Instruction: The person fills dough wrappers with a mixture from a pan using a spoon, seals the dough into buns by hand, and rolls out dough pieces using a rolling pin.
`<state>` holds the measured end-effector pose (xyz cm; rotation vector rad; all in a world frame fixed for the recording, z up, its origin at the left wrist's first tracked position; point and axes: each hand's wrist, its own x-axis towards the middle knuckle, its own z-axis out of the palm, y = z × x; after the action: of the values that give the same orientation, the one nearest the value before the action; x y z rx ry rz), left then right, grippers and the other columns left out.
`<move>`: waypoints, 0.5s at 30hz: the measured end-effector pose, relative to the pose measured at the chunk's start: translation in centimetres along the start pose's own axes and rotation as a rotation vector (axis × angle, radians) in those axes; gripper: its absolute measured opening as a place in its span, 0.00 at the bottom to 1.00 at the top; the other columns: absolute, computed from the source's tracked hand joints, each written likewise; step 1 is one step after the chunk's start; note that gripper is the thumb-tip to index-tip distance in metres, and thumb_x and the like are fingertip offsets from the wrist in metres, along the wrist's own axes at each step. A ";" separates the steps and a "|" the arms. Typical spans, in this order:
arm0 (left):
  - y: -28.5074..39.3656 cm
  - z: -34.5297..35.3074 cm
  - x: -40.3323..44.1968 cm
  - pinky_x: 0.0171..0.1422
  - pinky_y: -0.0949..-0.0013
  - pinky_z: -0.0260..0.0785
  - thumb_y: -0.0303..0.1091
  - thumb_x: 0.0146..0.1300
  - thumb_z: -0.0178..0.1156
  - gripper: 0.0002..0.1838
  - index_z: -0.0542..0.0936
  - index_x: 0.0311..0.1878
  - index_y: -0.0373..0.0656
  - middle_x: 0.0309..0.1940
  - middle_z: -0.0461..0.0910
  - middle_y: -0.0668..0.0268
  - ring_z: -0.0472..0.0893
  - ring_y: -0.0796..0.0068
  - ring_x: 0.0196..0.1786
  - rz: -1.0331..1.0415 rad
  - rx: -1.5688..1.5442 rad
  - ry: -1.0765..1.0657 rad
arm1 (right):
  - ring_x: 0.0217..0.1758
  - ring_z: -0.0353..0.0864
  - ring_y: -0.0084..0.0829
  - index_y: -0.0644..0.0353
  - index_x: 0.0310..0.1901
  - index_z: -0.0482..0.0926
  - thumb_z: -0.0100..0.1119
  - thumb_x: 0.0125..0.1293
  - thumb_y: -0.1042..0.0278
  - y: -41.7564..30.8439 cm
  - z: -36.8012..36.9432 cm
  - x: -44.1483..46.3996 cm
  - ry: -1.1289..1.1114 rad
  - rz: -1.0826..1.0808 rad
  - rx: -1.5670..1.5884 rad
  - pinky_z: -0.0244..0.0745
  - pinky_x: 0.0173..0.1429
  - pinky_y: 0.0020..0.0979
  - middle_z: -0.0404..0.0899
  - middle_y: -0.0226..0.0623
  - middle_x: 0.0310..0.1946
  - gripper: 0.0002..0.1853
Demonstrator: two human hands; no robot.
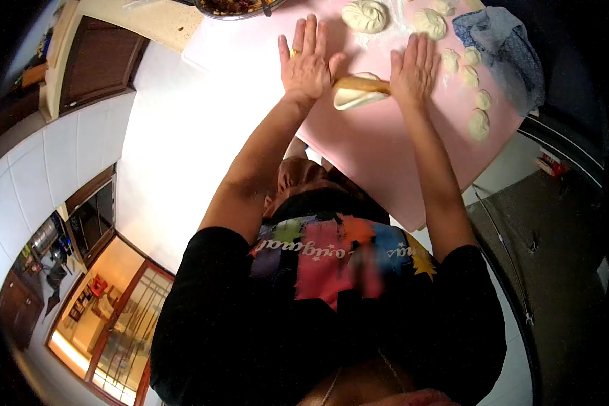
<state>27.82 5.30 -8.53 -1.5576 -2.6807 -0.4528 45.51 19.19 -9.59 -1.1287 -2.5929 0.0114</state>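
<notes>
A wooden rolling pin lies across a flattened oval of pale dough on the pink mat. My left hand is palm down at the pin's left end, fingers stretched and spread, a ring on one finger. At the other end, my right hand rests palm down with its fingers straight. Both palms hide the ends of the pin; neither hand's fingers wrap round it. Beyond the hands sit a large pleated bun and another pleated bun, with white flour around them.
Several small dough pieces run down the mat's right side, with a bigger dough lump nearest me. A blue-grey cloth drapes over the right edge. At the far left stands a bowl of dark filling, partly out of view.
</notes>
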 end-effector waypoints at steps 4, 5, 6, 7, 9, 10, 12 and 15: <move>0.6 -2.0 -7.5 0.76 0.39 0.38 0.64 0.66 0.43 0.41 0.53 0.74 0.48 0.74 0.52 0.60 0.50 0.58 0.77 0.197 0.016 -0.207 | 0.75 0.53 0.48 0.64 0.67 0.64 0.50 0.68 0.47 -0.8 -2.3 -8.7 -0.130 -0.080 -0.034 0.42 0.76 0.51 0.59 0.48 0.70 0.33; 0.7 -2.5 -9.2 0.75 0.38 0.43 0.60 0.65 0.50 0.39 0.59 0.72 0.46 0.71 0.59 0.58 0.57 0.57 0.74 0.250 0.014 -0.196 | 0.75 0.53 0.48 0.64 0.67 0.64 0.50 0.68 0.47 -1.0 -2.5 -11.0 -0.128 -0.080 -0.035 0.42 0.76 0.51 0.59 0.48 0.70 0.33; 0.1 -1.8 -10.4 0.75 0.38 0.43 0.60 0.65 0.50 0.39 0.59 0.72 0.46 0.71 0.59 0.58 0.57 0.57 0.74 0.248 0.014 -0.195 | 0.73 0.57 0.49 0.63 0.67 0.64 0.54 0.66 0.50 -1.1 -2.5 -13.0 -0.166 -0.051 0.045 0.48 0.75 0.50 0.61 0.48 0.69 0.33; -0.3 -1.3 -11.8 0.72 0.41 0.49 0.51 0.63 0.54 0.31 0.66 0.65 0.43 0.62 0.66 0.57 0.63 0.56 0.69 0.256 -0.019 -0.196 | 0.71 0.61 0.50 0.62 0.67 0.64 0.58 0.64 0.53 -1.8 -3.4 -13.3 -0.209 -0.025 0.125 0.54 0.73 0.49 0.62 0.49 0.68 0.33; -0.5 -0.9 -12.9 0.69 0.44 0.54 0.41 0.61 0.58 0.23 0.73 0.58 0.40 0.53 0.73 0.57 0.69 0.56 0.64 0.265 -0.052 -0.198 | 0.69 0.63 0.48 0.59 0.65 0.68 0.60 0.63 0.58 -3.4 -5.2 -9.5 -0.225 0.079 0.396 0.62 0.67 0.47 0.66 0.47 0.65 0.30; -0.2 -1.2 -12.7 0.66 0.46 0.56 0.38 0.59 0.58 0.18 0.75 0.52 0.41 0.48 0.74 0.59 0.71 0.59 0.60 0.290 -0.062 -0.130 | 0.67 0.66 0.45 0.56 0.63 0.71 0.61 0.62 0.62 -4.3 -5.7 -7.5 -0.232 0.188 0.663 0.69 0.62 0.45 0.70 0.45 0.62 0.27; 1.0 -1.9 -12.3 0.62 0.48 0.60 0.35 0.57 0.58 0.15 0.77 0.47 0.41 0.44 0.75 0.61 0.73 0.61 0.55 0.324 -0.024 -0.073 | 0.64 0.69 0.45 0.56 0.59 0.75 0.64 0.60 0.65 -3.0 -2.6 -5.5 -0.348 0.128 0.614 0.72 0.56 0.44 0.72 0.43 0.59 0.24; 1.6 -2.5 -12.7 0.65 0.45 0.59 0.36 0.58 0.58 0.14 0.77 0.46 0.40 0.45 0.75 0.60 0.72 0.60 0.59 0.204 -0.046 -0.131 | 0.58 0.72 0.42 0.58 0.49 0.82 0.63 0.61 0.66 -1.8 -1.3 -8.2 -0.448 0.099 0.559 0.72 0.53 0.44 0.76 0.37 0.54 0.15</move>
<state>35.23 -5.35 -7.65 -1.9128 -2.5787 -0.4222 49.84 11.90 -10.38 -1.1198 -2.6141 1.0481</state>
